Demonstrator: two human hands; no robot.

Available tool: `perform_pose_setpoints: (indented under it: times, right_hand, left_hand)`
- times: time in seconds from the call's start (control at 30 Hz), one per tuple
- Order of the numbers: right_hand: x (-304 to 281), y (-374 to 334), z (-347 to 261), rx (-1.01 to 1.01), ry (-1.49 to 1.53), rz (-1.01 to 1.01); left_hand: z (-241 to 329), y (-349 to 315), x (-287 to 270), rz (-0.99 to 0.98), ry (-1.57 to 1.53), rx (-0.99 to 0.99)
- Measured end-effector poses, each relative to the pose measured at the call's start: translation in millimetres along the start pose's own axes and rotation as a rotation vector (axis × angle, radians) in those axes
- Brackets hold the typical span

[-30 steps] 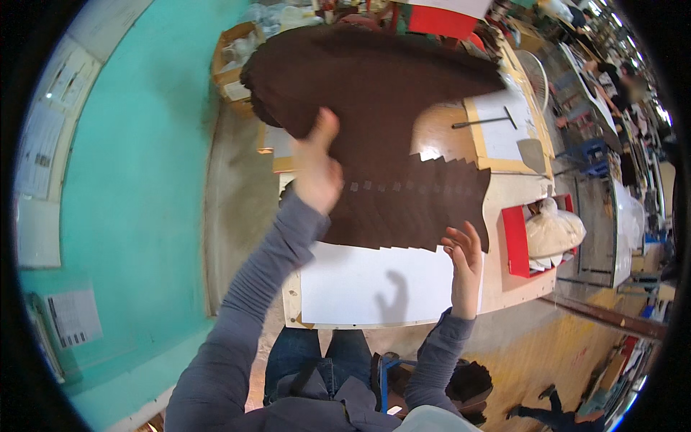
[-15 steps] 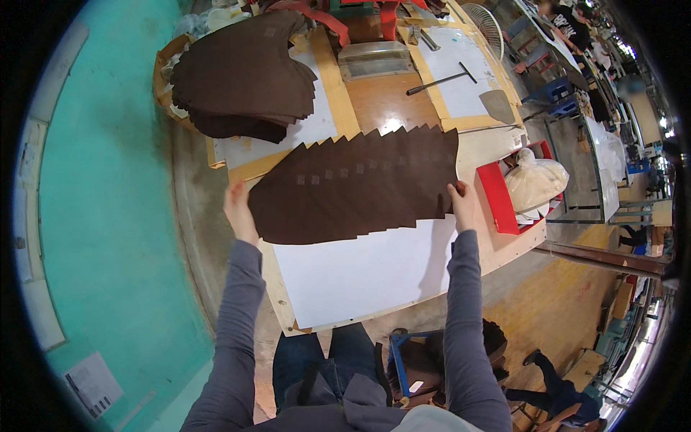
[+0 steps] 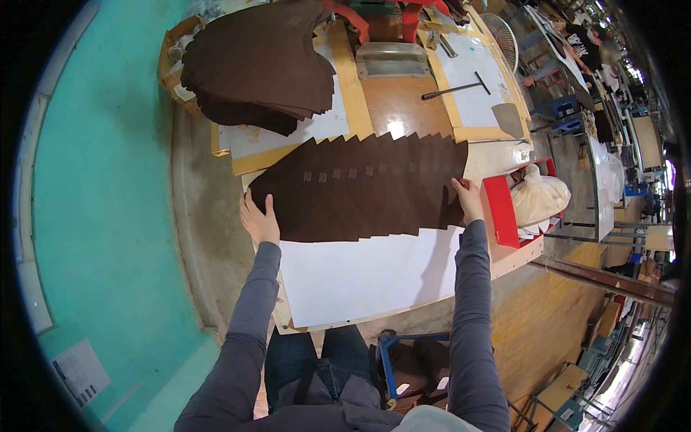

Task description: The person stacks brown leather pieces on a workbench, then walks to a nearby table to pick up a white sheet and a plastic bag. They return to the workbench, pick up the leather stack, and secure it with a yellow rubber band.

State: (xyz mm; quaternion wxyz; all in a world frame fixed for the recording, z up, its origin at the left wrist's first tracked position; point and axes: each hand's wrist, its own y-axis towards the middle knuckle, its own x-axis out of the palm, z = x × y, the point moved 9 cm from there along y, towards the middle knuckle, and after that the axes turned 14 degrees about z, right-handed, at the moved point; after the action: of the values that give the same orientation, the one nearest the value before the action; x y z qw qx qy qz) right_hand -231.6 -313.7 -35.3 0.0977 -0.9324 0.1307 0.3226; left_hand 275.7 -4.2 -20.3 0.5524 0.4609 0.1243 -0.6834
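Note:
A row of dark brown flat pieces (image 3: 367, 191), like leather or fabric, lies fanned out and overlapping across the table, with stepped edges and small pale square marks. My left hand (image 3: 260, 219) rests at the row's left end, its fingers stretched along the edge and the thumb apart. At the right end, my right hand (image 3: 469, 199) pinches the edge of the fanned pieces between thumb and fingers. Under the row's near edge lies a white sheet (image 3: 367, 277). Farther left, a thick stack of curved brown pieces (image 3: 252, 65) sits fanned.
A red box (image 3: 502, 209) holding a tied plastic bag (image 3: 538, 194) stands at the right. Behind are a T-handled tool (image 3: 455, 91), a clear guard (image 3: 392, 59) and red machine parts (image 3: 412, 21). A fan (image 3: 502, 39) stands far right; a green wall (image 3: 108, 180) rises left.
My left hand has gone from gripping the left edge to lying spread against it. The row appears to lie flatter. My view has shifted slightly.

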Motion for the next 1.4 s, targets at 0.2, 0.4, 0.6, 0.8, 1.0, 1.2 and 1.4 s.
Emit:
perform_pose_setpoints:
  times: [0.2,0.4,0.6,0.8,1.0,1.2,1.4]
  right_hand:
    - [2.5,25.0,42.0,0.191,0.06,-0.053]
    - [29.5,-44.2,-68.0,0.102,-0.116,-0.41]
    - [110.7,-188.4,-103.6,0.098,0.252,-0.935]
    - [78.6,-226.3,-84.2,0.287,0.548,-0.734]
    - [-19.7,-214.9,-162.8,0.13,0.662,-0.501]
    - [-56.5,-179.1,-322.8,-0.177,1.14,-0.387]
    - [68.9,-174.4,-460.9,-0.163,1.001,-0.67]
  left_hand:
    - [5.4,-7.5,-7.3,0.009,-0.27,-0.066]
    - [41.8,-30.2,1.0,-0.037,-0.212,0.003]
    - [121.9,-83.3,34.1,-0.185,-0.505,0.051]
    - [108.9,-77.0,11.1,-0.401,-0.72,-0.127]
    - [-16.0,-147.6,-83.4,-0.283,-0.217,-0.337]
    - [-60.7,-234.2,-130.6,-0.431,-0.105,-0.536]
    - [-66.2,-259.6,-123.4,-0.534,-0.478,-0.606]
